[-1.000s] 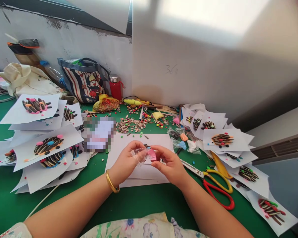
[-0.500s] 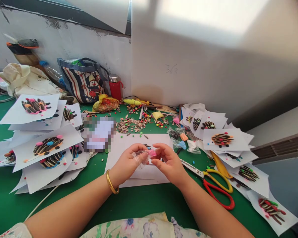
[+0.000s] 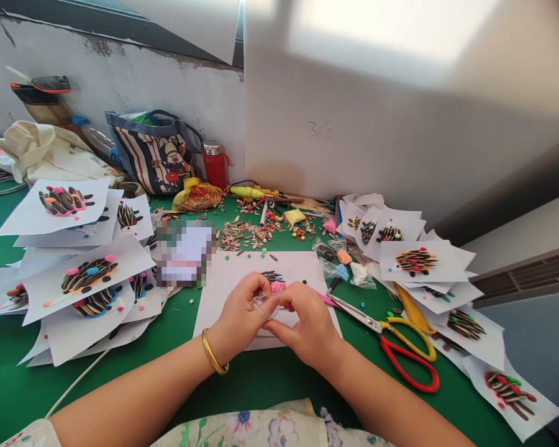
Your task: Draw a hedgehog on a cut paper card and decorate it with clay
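Fingers of the left hand [image 3: 243, 311] and right hand [image 3: 311, 323] have drawn together above the white paper [image 3: 220, 284], left pinching the clear wrapper [image 3: 261, 299], right's grip hidden; the pink lump [image 3: 278, 287] over the paper likely now engages both hands.

Bright up top, stretchy wide-angle edges
White panel [image 3: 377, 93] has a blown-out patch of light up high, dropping into heavy shadow toward the right; the green tabletop [image 3: 261, 380] gets softer, flatter light. Scissors [image 3: 382, 326] look sharp, clear plastic wrap [image 3: 261, 300] is hard to read, mosaic pixels hide the phone [image 3: 186, 253] (oh, and the top-right corner goes black).
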Tool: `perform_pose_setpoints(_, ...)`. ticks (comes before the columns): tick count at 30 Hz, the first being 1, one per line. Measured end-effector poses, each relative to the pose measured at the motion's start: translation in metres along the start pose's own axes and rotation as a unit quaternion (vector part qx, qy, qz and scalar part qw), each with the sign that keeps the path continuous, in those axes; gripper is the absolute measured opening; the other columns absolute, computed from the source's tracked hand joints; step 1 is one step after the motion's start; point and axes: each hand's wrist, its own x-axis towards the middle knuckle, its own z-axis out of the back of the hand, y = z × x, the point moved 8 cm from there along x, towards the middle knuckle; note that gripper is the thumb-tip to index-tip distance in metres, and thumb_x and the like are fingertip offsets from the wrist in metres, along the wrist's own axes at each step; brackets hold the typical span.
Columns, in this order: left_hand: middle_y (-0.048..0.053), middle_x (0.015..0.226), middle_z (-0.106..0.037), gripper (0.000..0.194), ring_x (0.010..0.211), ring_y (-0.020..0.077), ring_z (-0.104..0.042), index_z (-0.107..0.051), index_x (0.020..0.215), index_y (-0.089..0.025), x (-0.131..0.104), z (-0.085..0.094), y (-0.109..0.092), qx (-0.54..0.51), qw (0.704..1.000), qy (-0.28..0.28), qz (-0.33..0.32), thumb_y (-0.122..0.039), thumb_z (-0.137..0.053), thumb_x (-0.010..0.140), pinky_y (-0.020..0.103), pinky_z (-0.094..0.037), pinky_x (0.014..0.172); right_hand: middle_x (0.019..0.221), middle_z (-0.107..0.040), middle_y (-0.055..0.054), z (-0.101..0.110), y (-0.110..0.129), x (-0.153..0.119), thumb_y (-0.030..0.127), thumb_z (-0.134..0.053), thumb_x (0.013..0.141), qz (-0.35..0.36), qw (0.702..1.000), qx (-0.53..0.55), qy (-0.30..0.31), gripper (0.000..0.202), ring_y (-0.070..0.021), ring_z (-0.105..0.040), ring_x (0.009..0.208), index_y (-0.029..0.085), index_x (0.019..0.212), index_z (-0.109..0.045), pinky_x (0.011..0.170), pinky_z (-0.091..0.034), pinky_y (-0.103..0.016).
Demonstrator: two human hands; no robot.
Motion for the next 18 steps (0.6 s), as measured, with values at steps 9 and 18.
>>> perform_pose_setpoints(9, 0.002, 0.094, -0.064, 0.024, 0.084, 0.0162, -0.060, -0.061, 0.097, -0.021, -0.005, -0.001, -0.003, -0.077, 0.996, -0.033, -0.019, -0.031, -0.074, 0.079, 0.031, -0.049, 0.079, 0.085, -0.061, -0.005, 0.017, -0.007, 0.006, 0.013, -0.052, 0.086, 0.007, 1.000, -0.016, -0.023, 0.011, -0.0211, -0.055, 0.082, 0.023, 0.089, -0.057, 0.072, -0.042, -0.035)
perform_pose_setpoints(18, -0.001, 0.082, -0.057, 0.022, 0.079, 0.0124, -0.052, -0.058, 0.082, -0.019, -0.004, -0.025, 0.009, -0.293, 0.943, 0.082, 0.134, -0.035, -0.073, 0.080, 0.026, -0.043, 0.076, 0.080, -0.057, -0.002, 0.014, -0.013, 0.008, 0.018, -0.050, 0.092, -0.027, 0.996, 0.079, -0.011, 0.013, -0.0177, -0.053, 0.076, 0.023, 0.086, -0.060, 0.068, -0.042, -0.031)
